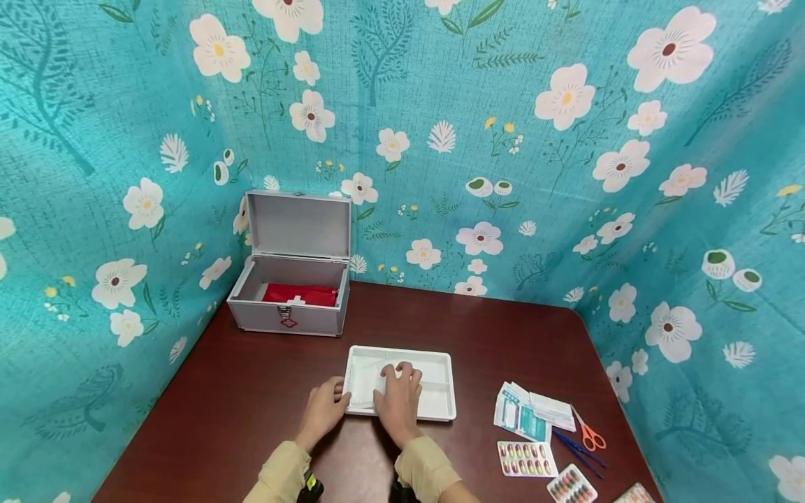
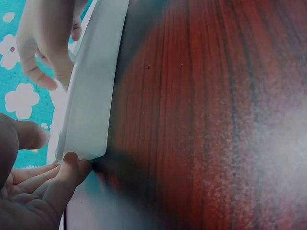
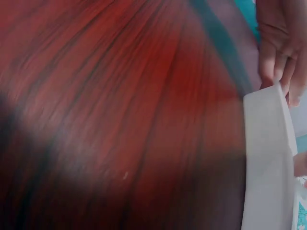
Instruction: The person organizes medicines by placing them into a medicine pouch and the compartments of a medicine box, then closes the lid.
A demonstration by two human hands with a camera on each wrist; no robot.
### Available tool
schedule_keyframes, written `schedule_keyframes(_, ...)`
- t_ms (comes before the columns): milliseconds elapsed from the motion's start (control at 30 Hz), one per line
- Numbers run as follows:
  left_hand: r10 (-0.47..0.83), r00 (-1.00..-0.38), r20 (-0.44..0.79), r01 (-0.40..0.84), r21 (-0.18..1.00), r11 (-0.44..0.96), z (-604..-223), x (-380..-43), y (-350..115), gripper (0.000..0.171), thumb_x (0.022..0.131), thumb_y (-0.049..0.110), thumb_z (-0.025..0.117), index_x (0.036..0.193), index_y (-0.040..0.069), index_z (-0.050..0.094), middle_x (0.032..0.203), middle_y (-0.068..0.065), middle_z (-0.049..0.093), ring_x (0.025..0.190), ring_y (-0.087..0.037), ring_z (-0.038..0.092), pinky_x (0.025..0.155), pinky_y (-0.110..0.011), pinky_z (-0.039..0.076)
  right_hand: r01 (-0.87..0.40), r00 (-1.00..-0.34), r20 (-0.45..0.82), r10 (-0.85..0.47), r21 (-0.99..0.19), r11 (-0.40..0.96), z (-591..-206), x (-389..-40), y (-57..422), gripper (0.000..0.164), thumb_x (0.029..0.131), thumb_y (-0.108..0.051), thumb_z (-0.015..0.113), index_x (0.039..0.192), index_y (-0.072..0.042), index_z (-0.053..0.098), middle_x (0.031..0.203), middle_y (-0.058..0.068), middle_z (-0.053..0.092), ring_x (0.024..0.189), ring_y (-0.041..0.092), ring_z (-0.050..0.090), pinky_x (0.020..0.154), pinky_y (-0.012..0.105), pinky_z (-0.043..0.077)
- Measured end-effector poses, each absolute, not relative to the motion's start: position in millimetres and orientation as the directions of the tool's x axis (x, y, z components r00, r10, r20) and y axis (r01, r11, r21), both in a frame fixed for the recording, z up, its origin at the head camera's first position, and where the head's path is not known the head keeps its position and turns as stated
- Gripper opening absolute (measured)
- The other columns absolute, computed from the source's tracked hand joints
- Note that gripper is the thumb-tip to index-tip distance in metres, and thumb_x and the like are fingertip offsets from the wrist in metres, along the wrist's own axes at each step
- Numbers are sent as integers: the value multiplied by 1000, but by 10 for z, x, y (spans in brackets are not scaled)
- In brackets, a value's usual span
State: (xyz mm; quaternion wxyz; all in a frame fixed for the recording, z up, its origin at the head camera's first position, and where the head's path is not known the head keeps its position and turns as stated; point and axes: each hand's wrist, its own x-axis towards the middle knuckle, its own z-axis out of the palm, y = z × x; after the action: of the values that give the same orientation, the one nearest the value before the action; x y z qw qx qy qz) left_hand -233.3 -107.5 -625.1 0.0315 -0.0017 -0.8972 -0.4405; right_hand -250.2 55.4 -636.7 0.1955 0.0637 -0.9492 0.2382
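A shallow white divided tray [image 1: 441, 356] lies on the table in front of me. At its left end is my left hand [image 1: 323, 412], gripping the near-left corner. The left wrist view shows its fingers [image 2: 67, 175] against the outer wall and the thumb [image 2: 31, 135] by the rim. My right hand [image 1: 399, 404] reaches down into the tray with arched fingers. Something small and white shows among those fingers, its kind unclear. In the left wrist view the tray wall [image 2: 93, 86] hides the right fingertips. A clear, glossy thing [image 1: 363, 381] lies in the left compartment.
An open silver case [image 1: 258, 314] with a red pouch [image 1: 317, 296] inside stands at back left. On the right lie paper packets [image 1: 518, 412], orange scissors [image 1: 591, 436], blue tweezers [image 1: 578, 450] and capsule blister packs [image 1: 527, 459]. A floral curtain [image 1: 402, 209] surrounds the table [image 1: 251, 391].
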Motion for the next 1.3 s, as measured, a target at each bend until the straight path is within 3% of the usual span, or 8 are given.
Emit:
schedule_keyframes(100, -33, -997, 67, 33, 788, 614, -6262, -2341, -1073, 33, 86, 3, 71, 116, -8, 65, 101, -24, 75, 92, -32, 75, 80, -40, 63, -332, -868, 474, -146, -336, 882, -6387, -2500, 581, 31, 73, -18, 86, 96, -16, 66, 120, 10, 57, 110, 30, 49, 77, 40, 42)
schedule_keyframes(233, -17, -996, 83, 55, 791, 610, -6275, -2348, -1080, 32, 84, -2, 71, 114, -9, 65, 101, -25, 74, 91, -32, 75, 78, -37, 63, -450, -804, 498, -325, -153, 880, -6358, -2495, 606, 25, 74, -19, 85, 95, -16, 70, 119, 4, 67, 113, 22, 62, 88, 45, 48)
schedule_keyframes(367, -6, -996, 88, 67, 793, 606, -6288, -2353, -1092, 32, 83, -5, 70, 114, -12, 64, 101, -26, 74, 92, -33, 75, 78, -37, 63, -492, -818, 340, -464, 6, 871, -6288, -2486, 571, 25, 83, -28, 78, 103, -15, 72, 121, 3, 70, 119, 19, 64, 103, 54, 48)
schedule_keyframes(533, -4, -996, 92, 70, 786, 614, -6295, -2347, -1094, 31, 83, -5, 71, 113, -10, 66, 99, -25, 74, 91, -32, 75, 79, -38, 63, -507, -850, 92, -519, 124, 853, -6224, -2479, 469, 45, 97, -48, 56, 126, -15, 66, 134, 5, 64, 130, 23, 57, 115, 53, 39)
schedule_keyframes(667, 3, -994, 105, 85, 784, 615, -6296, -2340, -1095, 30, 83, -5, 71, 113, -10, 66, 99, -24, 75, 90, -32, 75, 80, -39, 62, -511, -859, -41, -510, 110, 852, -6224, -2478, 401, 57, 102, -53, 40, 140, -13, 56, 143, 9, 58, 134, 23, 54, 118, 52, 35)
schedule_keyframes(900, 0, -995, 103, 82, 792, 605, -6309, -2357, -1114, 32, 84, -6, 71, 114, -11, 65, 105, -25, 73, 92, -33, 75, 79, -38, 63, -482, -871, -117, -476, 28, 876, -6236, -2489, 376, 63, 103, -56, 32, 151, -16, 43, 154, 8, 47, 142, 22, 46, 117, 64, 29)
schedule_keyframes(1067, -3, -997, 72, 56, 798, 600, -6301, -2367, -1124, 33, 84, -5, 71, 116, -11, 64, 103, -26, 74, 92, -33, 75, 79, -38, 63, -476, -876, -91, -474, 0, 879, -6240, -2513, 392, 68, 101, -58, 36, 154, -15, 38, 154, 7, 47, 144, 22, 44, 112, 69, 31)
schedule_keyframes(1300, -4, -998, 62, 47, 803, 595, -6277, -2366, -1116, 32, 85, -5, 70, 115, -11, 64, 103, -28, 73, 92, -34, 75, 79, -39, 63, -491, -871, 0, -492, -35, 870, -6212, -2569, 473, 60, 101, -53, 46, 147, -14, 49, 147, 3, 55, 142, 19, 46, 107, 72, 35)
